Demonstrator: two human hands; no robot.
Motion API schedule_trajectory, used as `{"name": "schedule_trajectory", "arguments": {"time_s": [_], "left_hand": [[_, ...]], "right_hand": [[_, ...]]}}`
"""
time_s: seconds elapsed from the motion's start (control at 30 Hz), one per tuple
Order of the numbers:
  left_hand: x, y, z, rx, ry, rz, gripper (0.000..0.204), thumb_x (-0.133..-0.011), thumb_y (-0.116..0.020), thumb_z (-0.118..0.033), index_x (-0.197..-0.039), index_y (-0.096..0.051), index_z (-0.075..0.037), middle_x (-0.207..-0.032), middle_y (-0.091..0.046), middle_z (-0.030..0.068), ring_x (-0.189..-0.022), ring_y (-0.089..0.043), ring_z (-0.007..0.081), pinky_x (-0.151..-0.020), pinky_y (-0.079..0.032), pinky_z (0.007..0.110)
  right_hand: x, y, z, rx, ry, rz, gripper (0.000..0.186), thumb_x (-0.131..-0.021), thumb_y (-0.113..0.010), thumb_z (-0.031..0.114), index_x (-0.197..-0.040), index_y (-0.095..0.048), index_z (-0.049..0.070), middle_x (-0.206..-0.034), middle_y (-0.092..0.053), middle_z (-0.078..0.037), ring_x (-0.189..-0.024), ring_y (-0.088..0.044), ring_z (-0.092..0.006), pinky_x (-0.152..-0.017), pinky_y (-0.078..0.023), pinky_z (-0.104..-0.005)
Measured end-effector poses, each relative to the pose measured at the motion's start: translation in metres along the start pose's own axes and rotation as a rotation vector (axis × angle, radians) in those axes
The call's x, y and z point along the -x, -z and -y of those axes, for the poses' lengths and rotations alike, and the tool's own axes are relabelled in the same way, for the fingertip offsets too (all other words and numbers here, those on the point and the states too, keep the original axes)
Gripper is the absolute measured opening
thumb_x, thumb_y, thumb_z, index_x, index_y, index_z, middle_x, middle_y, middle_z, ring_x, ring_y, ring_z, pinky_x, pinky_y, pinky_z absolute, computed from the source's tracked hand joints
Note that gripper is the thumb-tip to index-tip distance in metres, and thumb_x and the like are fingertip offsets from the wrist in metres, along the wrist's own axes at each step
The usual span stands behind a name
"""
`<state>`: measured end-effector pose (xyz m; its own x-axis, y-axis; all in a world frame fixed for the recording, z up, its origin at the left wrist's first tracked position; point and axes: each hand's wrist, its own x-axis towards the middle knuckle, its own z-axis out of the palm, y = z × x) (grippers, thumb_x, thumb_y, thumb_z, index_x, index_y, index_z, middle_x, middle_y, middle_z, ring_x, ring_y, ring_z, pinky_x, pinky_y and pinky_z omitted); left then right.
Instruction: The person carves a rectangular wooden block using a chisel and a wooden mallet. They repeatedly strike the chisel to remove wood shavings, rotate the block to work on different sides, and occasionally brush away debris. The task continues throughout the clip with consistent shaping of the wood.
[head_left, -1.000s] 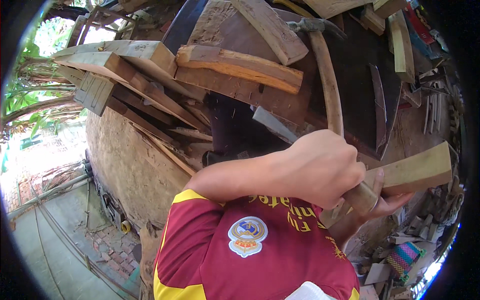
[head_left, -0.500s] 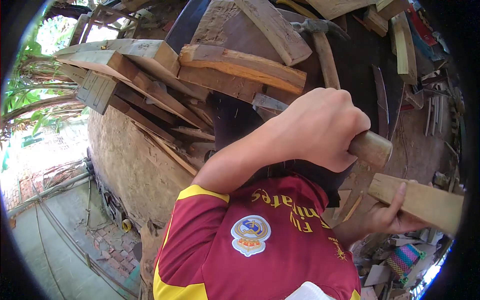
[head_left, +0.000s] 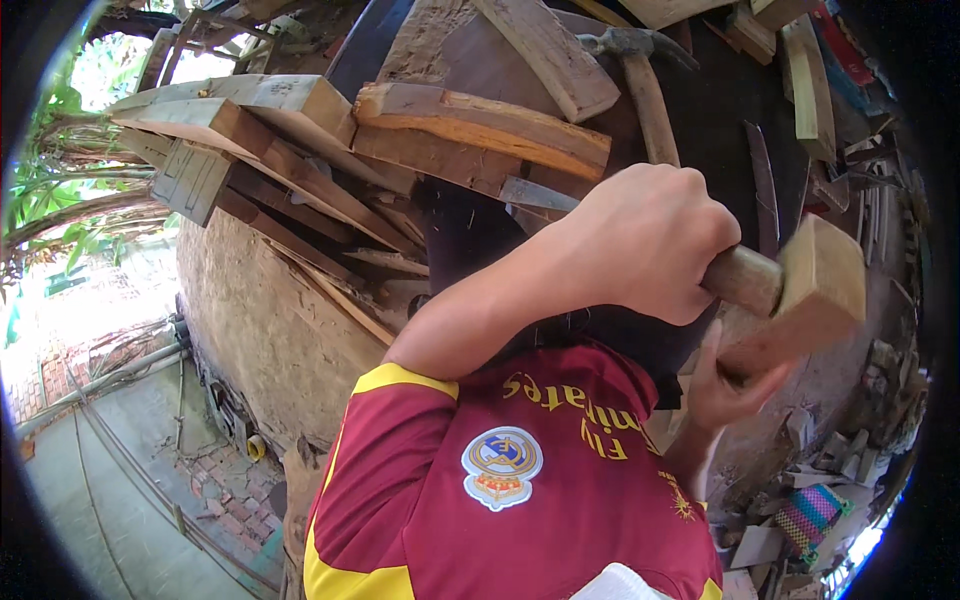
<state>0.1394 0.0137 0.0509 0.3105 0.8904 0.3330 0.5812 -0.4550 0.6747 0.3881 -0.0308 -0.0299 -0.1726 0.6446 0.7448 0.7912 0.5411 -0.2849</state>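
My left hand (head_left: 660,240) is closed on a round wooden handle (head_left: 745,275), apparently that of a tool whose flat metal blade (head_left: 535,195) shows left of my knuckles. Behind this hand, a claw hammer (head_left: 640,80) lies with its handle partly hidden. My right hand (head_left: 725,390), lower right, grips a pale wooden block (head_left: 815,285) tilted up beside the end of the round handle; I cannot tell whether they touch. Above my left hand a split orange-brown wood piece (head_left: 500,130) rests on a board.
Long timbers (head_left: 230,130) are stacked at left. Planks (head_left: 545,55) and offcuts (head_left: 805,85) lie on a dark surface at the top. A worn earthen-looking surface (head_left: 260,310) borders concrete ground (head_left: 110,480) with pipes at left. A woven item (head_left: 810,515) sits among scraps at lower right.
My left hand has risen with the bladed tool. My right hand first moved right and down with the block, then swung it back left and upward, tilting it.
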Motion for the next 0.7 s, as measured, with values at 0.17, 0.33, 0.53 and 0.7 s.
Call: {"name": "schedule_trajectory", "arguments": {"time_s": [0.17,0.33,0.53,0.7], "left_hand": [[0.023,0.001,-0.035,-0.034,0.006,0.252,0.026,-0.058,-0.077,-0.023,-0.073,-0.062,-0.008,-0.066,-0.063,0.0106,-0.063,-0.065,0.0344,-0.057,-0.052,0.044],[0.022,0.002,-0.030,0.112,-0.082,0.130,0.028,-0.057,-0.077,-0.021,-0.068,-0.055,-0.007,-0.062,-0.058,0.0098,-0.061,-0.063,0.0344,-0.053,-0.048,0.045],[0.013,0.008,-0.006,0.091,-0.062,-0.031,0.026,-0.055,-0.075,-0.016,-0.066,-0.054,-0.006,-0.060,-0.055,0.0125,-0.061,-0.059,0.0374,-0.052,-0.045,0.045],[0.006,0.009,0.001,0.113,-0.049,-0.076,0.028,-0.055,-0.078,-0.017,-0.066,-0.055,-0.005,-0.060,-0.056,0.0147,-0.062,-0.060,0.0383,-0.054,-0.046,0.046]], "right_hand": [[0.017,-0.005,-0.010,-0.210,-0.320,-0.129,0.092,-0.076,-0.082,0.016,-0.150,-0.031,-0.006,-0.148,-0.039,-0.027,-0.134,-0.045,-0.0385,-0.110,-0.040,-0.0496],[0.014,0.001,-0.013,-0.283,-0.499,-0.200,0.102,-0.072,-0.087,0.013,-0.150,-0.026,-0.008,-0.148,-0.038,-0.026,-0.133,-0.044,-0.0347,-0.111,-0.039,-0.0486],[0.003,0.011,-0.010,-0.197,-0.437,-0.169,0.100,-0.072,-0.088,0.012,-0.148,-0.027,-0.009,-0.145,-0.041,-0.027,-0.129,-0.049,-0.0362,-0.108,-0.043,-0.0488],[-0.032,0.022,0.000,-0.279,-0.345,-0.216,0.094,-0.075,-0.084,0.007,-0.148,-0.026,-0.009,-0.140,-0.047,-0.028,-0.125,-0.053,-0.0358,-0.103,-0.048,-0.0473]]}}
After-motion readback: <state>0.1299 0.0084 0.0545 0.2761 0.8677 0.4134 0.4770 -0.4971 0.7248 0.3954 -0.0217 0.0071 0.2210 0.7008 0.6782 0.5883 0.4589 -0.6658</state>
